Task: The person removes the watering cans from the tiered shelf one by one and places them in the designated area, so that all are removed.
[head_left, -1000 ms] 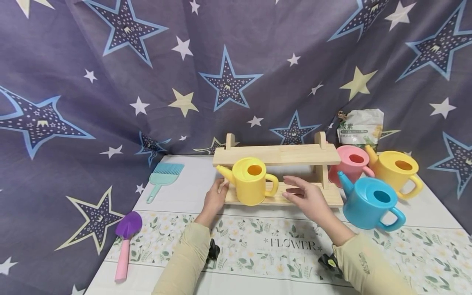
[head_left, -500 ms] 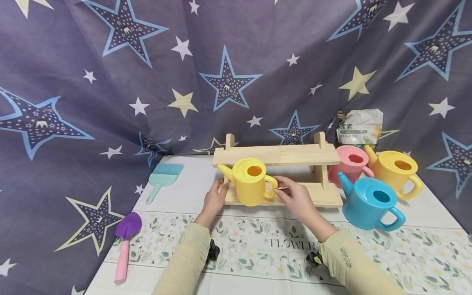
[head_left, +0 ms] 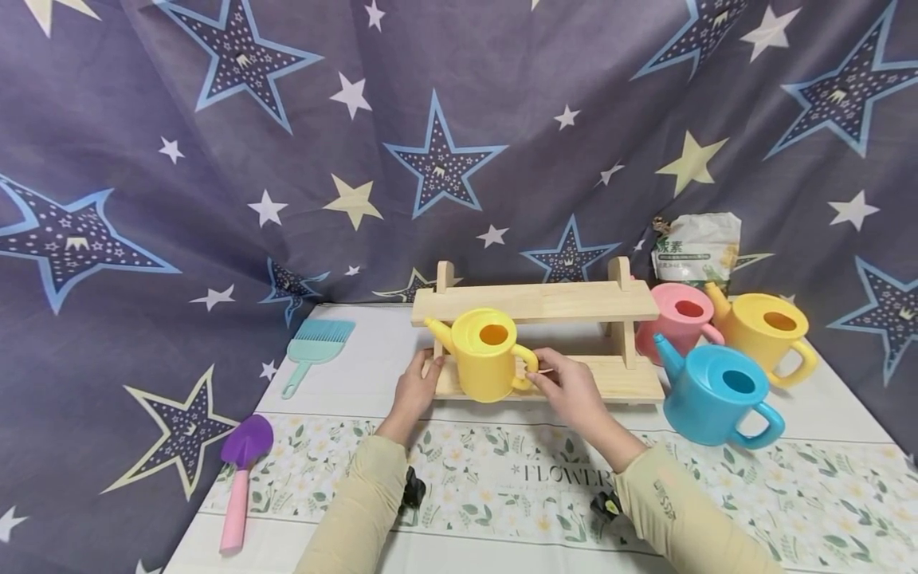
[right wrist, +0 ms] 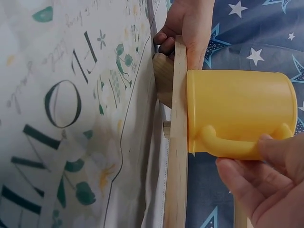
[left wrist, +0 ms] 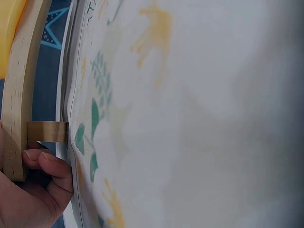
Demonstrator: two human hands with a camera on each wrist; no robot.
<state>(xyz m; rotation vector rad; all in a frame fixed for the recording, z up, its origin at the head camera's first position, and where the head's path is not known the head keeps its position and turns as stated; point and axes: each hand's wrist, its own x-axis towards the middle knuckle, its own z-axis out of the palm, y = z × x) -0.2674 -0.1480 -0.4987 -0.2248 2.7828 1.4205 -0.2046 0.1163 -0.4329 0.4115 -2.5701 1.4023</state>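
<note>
A yellow watering can (head_left: 476, 367) stands upright on the lower board of a small two-tier wooden shelf (head_left: 610, 379), its spout pointing left. My right hand (head_left: 574, 391) pinches the can's handle between thumb and fingers; the right wrist view shows this grip on the handle (right wrist: 232, 148). At the left end of the lower board, my left hand (head_left: 414, 391) holds the wood. Its fingers (left wrist: 54, 166) curl beneath the board's edge in the left wrist view, beside a short wooden foot (left wrist: 47, 131).
Right of the shelf stand a pink watering can (head_left: 674, 315), a blue one (head_left: 717, 399) and another yellow one (head_left: 763, 331), with a white bag (head_left: 696, 247) behind. On the left lie a teal brush (head_left: 319, 343) and a purple trowel (head_left: 247, 442) with a pink handle. A starry curtain hangs behind.
My right hand has moved left from beside the can and taken hold of its handle. The can has turned slightly. My left hand has stayed at the shelf's end.
</note>
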